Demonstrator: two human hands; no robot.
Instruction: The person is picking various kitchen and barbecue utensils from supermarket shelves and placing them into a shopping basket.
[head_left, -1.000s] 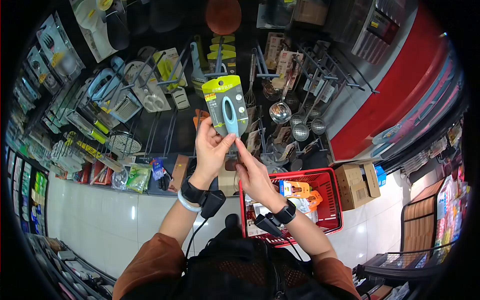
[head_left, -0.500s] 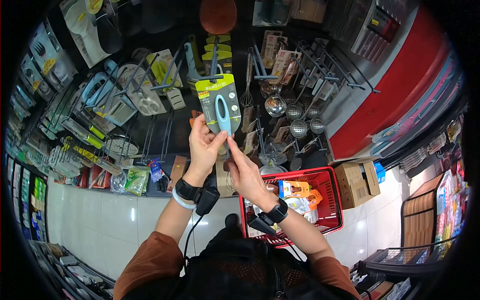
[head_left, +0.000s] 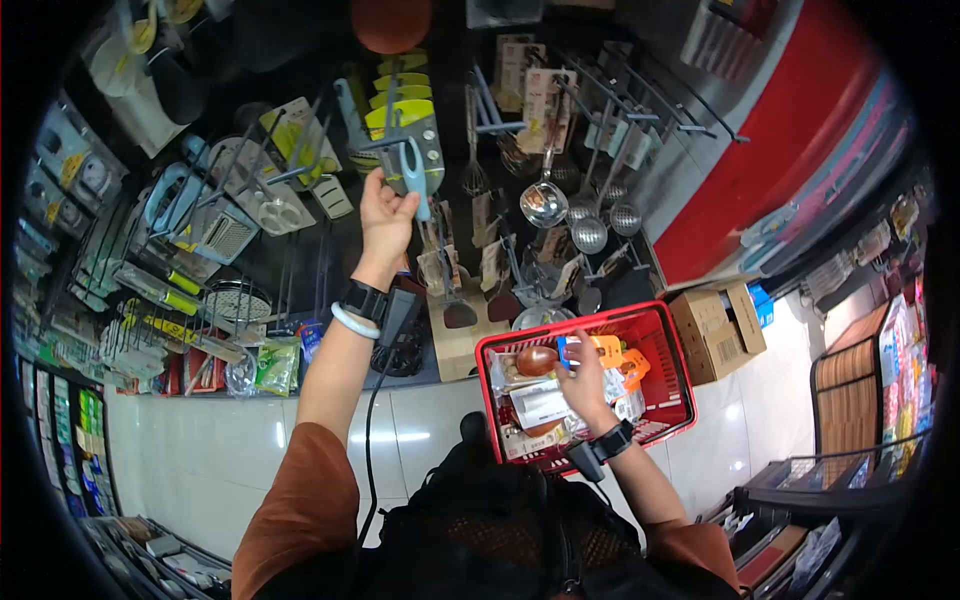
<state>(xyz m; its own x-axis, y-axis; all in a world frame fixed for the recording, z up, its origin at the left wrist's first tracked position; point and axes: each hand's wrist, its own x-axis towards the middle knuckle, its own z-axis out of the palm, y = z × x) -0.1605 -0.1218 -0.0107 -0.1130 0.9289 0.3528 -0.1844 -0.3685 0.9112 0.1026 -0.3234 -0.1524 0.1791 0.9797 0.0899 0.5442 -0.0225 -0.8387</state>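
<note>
My left hand (head_left: 386,222) is up at the hanging rack, thumb and fingers closed on a carded kitchen tool (head_left: 413,170) with a light blue looped handle. Its green and grey card hangs in line with several matching cards (head_left: 400,88) behind it. The tool's working end is hidden. Low on the right, my right hand (head_left: 586,382) hovers over the red shopping basket (head_left: 680,395), fingers loosely apart. Its fingertips overlap a blue-edged orange package (head_left: 606,350) there. A brown rounded item (head_left: 537,361) and a white package (head_left: 540,402) lie beside it in the basket.
Ladles (head_left: 545,203), skimmers (head_left: 589,235) and a whisk (head_left: 474,175) hang to the right of my left hand. Graters (head_left: 228,234) hang to its left. A cardboard box (head_left: 712,335) stands right of the basket, by a red panel (head_left: 760,150).
My right hand has left the carded tool and dropped to the basket. My left hand has moved slightly up and left with the tool, against the rack. The view has shifted a little.
</note>
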